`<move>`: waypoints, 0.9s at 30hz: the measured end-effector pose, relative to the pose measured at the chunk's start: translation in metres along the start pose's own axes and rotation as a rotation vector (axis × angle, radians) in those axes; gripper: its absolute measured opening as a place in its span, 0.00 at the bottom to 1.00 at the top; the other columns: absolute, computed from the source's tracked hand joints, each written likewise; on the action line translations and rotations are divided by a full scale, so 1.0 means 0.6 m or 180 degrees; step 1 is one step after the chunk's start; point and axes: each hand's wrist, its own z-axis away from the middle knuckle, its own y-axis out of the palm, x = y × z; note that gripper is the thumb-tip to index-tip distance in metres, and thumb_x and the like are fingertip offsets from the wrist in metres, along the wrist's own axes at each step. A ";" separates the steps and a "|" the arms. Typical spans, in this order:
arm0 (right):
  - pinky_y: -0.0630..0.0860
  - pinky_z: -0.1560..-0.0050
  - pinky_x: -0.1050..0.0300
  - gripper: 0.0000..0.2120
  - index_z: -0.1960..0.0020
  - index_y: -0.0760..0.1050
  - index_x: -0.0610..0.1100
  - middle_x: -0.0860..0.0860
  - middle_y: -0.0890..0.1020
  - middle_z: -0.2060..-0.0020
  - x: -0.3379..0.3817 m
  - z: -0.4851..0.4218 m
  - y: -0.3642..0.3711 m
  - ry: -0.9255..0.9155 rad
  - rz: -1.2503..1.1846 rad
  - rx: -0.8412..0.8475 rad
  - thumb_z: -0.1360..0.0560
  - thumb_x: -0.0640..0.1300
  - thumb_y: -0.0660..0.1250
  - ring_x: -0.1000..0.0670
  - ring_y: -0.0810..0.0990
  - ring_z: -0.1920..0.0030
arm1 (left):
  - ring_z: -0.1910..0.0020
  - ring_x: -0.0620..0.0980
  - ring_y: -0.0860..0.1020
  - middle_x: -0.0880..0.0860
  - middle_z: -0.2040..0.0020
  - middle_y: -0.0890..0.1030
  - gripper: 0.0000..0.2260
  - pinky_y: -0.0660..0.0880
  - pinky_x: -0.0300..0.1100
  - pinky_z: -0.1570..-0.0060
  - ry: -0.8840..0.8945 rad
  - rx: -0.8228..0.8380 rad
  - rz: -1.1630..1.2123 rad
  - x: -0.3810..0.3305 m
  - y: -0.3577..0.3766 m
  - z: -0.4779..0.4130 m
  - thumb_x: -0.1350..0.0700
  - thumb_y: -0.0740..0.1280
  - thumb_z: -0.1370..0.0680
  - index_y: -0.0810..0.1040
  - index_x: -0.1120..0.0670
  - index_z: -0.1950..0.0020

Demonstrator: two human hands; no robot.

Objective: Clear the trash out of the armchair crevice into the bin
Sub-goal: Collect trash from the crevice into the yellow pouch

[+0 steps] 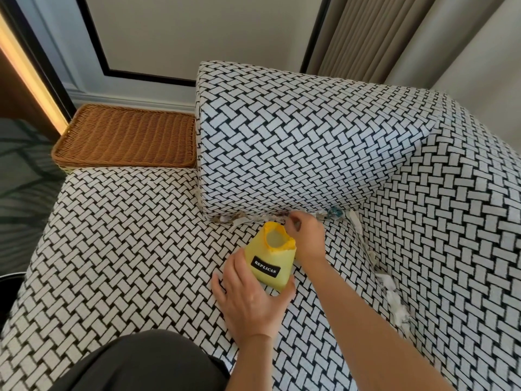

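Observation:
A small yellow bin [272,259] with a black label stands tilted on the armchair seat [127,249], its mouth facing the armrest. My left hand [248,294] grips its lower side. My right hand [306,235] reaches past the bin's mouth to the crevice under the armrest [296,142], fingers curled and pinching at a scrap there. Paper scraps [239,220] poke out along that crevice, with a blue-green piece [335,213] further right. More white scraps [393,297] line the crevice along the backrest at the right.
A brown wicker tray [127,136] sits beyond the seat at the left, by the wall. Curtains [394,38] hang behind the chair. My dark-clothed knee [146,362] rests on the seat's near edge. A dark round object [8,292] shows at the far left.

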 end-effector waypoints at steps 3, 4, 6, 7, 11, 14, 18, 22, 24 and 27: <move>0.74 0.62 0.59 0.10 0.50 0.80 0.39 0.44 0.82 0.56 0.005 -0.009 0.013 0.0396 0.0247 -0.0077 0.24 0.44 0.64 0.47 0.78 0.56 | 0.43 0.54 0.75 0.54 0.42 0.75 0.42 0.64 0.56 0.36 -0.0002 0.0002 -0.0017 0.000 0.000 -0.001 0.30 0.63 0.41 0.67 0.57 0.37; 0.75 0.58 0.57 0.12 0.48 0.80 0.41 0.45 0.82 0.53 0.009 -0.013 0.019 0.0555 0.0421 -0.0017 0.25 0.47 0.64 0.45 0.77 0.50 | 0.43 0.54 0.74 0.54 0.42 0.75 0.42 0.64 0.56 0.36 -0.0001 0.0009 -0.0018 0.000 0.000 -0.001 0.30 0.64 0.41 0.67 0.57 0.37; 0.73 0.54 0.55 0.16 0.47 0.80 0.43 0.45 0.81 0.49 0.015 -0.021 0.027 0.0764 0.0827 0.0136 0.25 0.53 0.64 0.44 0.73 0.44 | 0.42 0.54 0.74 0.54 0.42 0.75 0.43 0.64 0.56 0.36 0.0006 0.0019 -0.0006 0.001 0.001 -0.001 0.31 0.68 0.43 0.66 0.57 0.37; 0.73 0.53 0.55 0.18 0.47 0.80 0.43 0.45 0.80 0.49 0.018 -0.025 0.030 0.0821 0.0953 0.0183 0.26 0.56 0.63 0.44 0.72 0.44 | 0.42 0.54 0.74 0.54 0.42 0.75 0.43 0.64 0.56 0.35 0.0008 0.0018 0.0013 0.001 0.001 -0.001 0.31 0.69 0.43 0.66 0.56 0.37; 0.69 0.47 0.53 0.22 0.49 0.80 0.44 0.46 0.78 0.47 0.022 -0.034 0.034 0.1032 0.1033 0.0254 0.29 0.61 0.63 0.44 0.72 0.42 | 0.41 0.54 0.74 0.53 0.41 0.74 0.44 0.63 0.55 0.35 0.0001 0.0015 0.0094 0.001 0.001 -0.001 0.32 0.69 0.43 0.66 0.56 0.36; 0.65 0.44 0.51 0.23 0.50 0.80 0.45 0.47 0.77 0.46 0.029 -0.035 0.034 0.1156 0.1059 0.0217 0.31 0.63 0.65 0.44 0.71 0.40 | 0.41 0.54 0.74 0.53 0.41 0.74 0.43 0.64 0.55 0.35 0.0006 -0.0001 0.0110 0.001 0.001 -0.002 0.32 0.69 0.43 0.66 0.57 0.37; 0.63 0.43 0.51 0.20 0.51 0.80 0.45 0.48 0.77 0.46 0.032 -0.032 0.033 0.1213 0.0953 0.0166 0.32 0.59 0.66 0.45 0.70 0.40 | 0.43 0.54 0.74 0.54 0.42 0.75 0.43 0.65 0.55 0.36 -0.0004 -0.0025 0.0115 0.000 0.000 -0.002 0.31 0.66 0.42 0.67 0.57 0.37; 0.62 0.45 0.52 0.19 0.51 0.81 0.46 0.48 0.78 0.48 0.034 -0.027 0.030 0.1162 0.0763 0.0009 0.32 0.59 0.65 0.45 0.69 0.41 | 0.44 0.55 0.75 0.54 0.42 0.75 0.43 0.66 0.55 0.37 0.0004 -0.0040 0.0101 -0.001 -0.001 -0.002 0.30 0.66 0.42 0.67 0.57 0.37; 0.62 0.46 0.52 0.17 0.53 0.81 0.46 0.48 0.78 0.50 0.037 -0.024 0.030 0.1149 0.0665 -0.0096 0.31 0.58 0.64 0.45 0.70 0.42 | 0.44 0.54 0.75 0.54 0.42 0.75 0.43 0.67 0.55 0.37 -0.0001 -0.0042 0.0097 -0.001 -0.001 -0.003 0.30 0.66 0.42 0.67 0.57 0.37; 0.62 0.49 0.53 0.16 0.54 0.80 0.47 0.48 0.80 0.52 0.037 -0.021 0.027 0.1118 0.0596 -0.0161 0.30 0.57 0.62 0.46 0.72 0.45 | 0.44 0.55 0.75 0.54 0.42 0.75 0.43 0.68 0.55 0.38 0.0002 -0.0046 0.0100 -0.002 -0.003 -0.004 0.29 0.63 0.42 0.67 0.57 0.37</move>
